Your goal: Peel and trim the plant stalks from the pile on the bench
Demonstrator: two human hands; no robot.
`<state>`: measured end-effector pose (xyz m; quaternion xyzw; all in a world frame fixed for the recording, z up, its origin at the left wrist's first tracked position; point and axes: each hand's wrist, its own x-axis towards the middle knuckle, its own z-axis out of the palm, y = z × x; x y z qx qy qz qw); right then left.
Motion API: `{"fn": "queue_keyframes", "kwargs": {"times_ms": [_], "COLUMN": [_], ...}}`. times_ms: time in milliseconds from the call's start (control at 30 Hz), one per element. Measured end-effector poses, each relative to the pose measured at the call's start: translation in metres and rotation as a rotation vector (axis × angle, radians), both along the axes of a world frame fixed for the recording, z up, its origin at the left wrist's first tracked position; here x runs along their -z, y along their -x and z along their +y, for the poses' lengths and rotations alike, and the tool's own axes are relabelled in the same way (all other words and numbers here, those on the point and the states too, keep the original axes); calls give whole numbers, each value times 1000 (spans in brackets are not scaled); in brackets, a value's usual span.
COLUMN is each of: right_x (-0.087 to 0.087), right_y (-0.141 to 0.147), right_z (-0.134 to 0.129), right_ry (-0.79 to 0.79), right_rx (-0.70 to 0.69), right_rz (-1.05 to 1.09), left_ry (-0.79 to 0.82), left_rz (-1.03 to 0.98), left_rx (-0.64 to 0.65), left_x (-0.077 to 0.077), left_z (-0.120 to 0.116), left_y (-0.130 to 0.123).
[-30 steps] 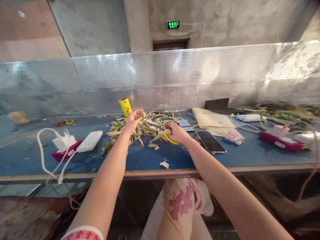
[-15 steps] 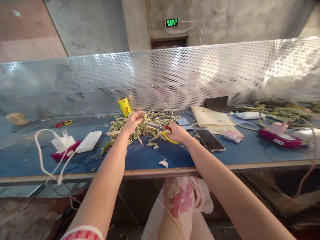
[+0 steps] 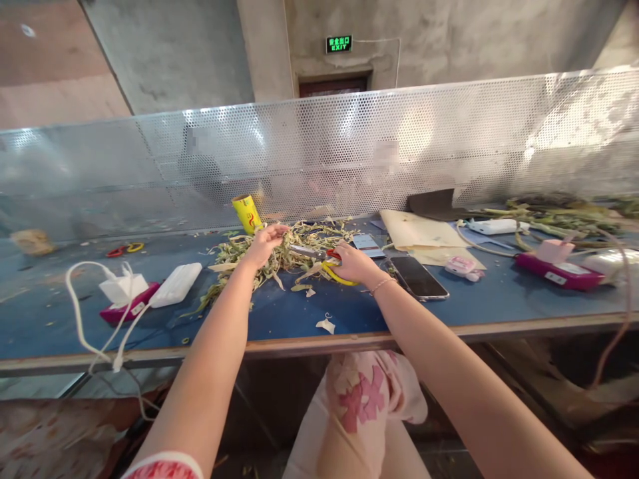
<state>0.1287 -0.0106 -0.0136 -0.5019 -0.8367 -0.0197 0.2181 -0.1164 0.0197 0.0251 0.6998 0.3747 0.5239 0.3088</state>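
My left hand (image 3: 268, 243) is at the upper left of a heap of dried green-and-tan plant stems (image 3: 294, 256), its fingers pinched at the stems. What exactly lies between the fingertips is too small to make out. My right hand (image 3: 355, 265) is closed on scissors (image 3: 339, 273) with red and yellow handles. Their metal blades point left over the heap, toward my left hand. Behind my left hand stands a tilted yellow roll (image 3: 246, 213). Small pale scraps (image 3: 326, 325) lie in front of the heap.
Two phones, one dark (image 3: 421, 277), lie right of the heap, near tan paper (image 3: 422, 229) and a pink case (image 3: 462, 267). Magenta power strips (image 3: 130, 303) with white cables sit at both sides. Another pair of scissors (image 3: 124, 250) lies left. A perforated metal screen (image 3: 319, 153) stands behind.
The view has shifted very slightly. Both hands keep nearly the same place, and the scissors remain in my right hand.
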Motion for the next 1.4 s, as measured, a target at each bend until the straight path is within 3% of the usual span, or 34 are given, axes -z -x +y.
{"fn": "queue_keyframes", "kwargs": {"times_ms": [333,700,1200,1400], "right_x": [-2,-10,-9,-9], "right_y": [0,2,0,1], "right_z": [-3,-10,-7,-8], "right_ry": [-24,-35,-53,-38], "right_rx": [10,47,85,97], "right_rz": [-19,-39,-11,-2], "left_ry": [38,224,160,206], "left_rz": [-29,-228,-181,-236], "left_rx": [47,104,59,-9], "left_x": [-2,-2,3,4], "left_z": [-4,-3,1,3], "left_y": [-3,-7,-4,-6]}}
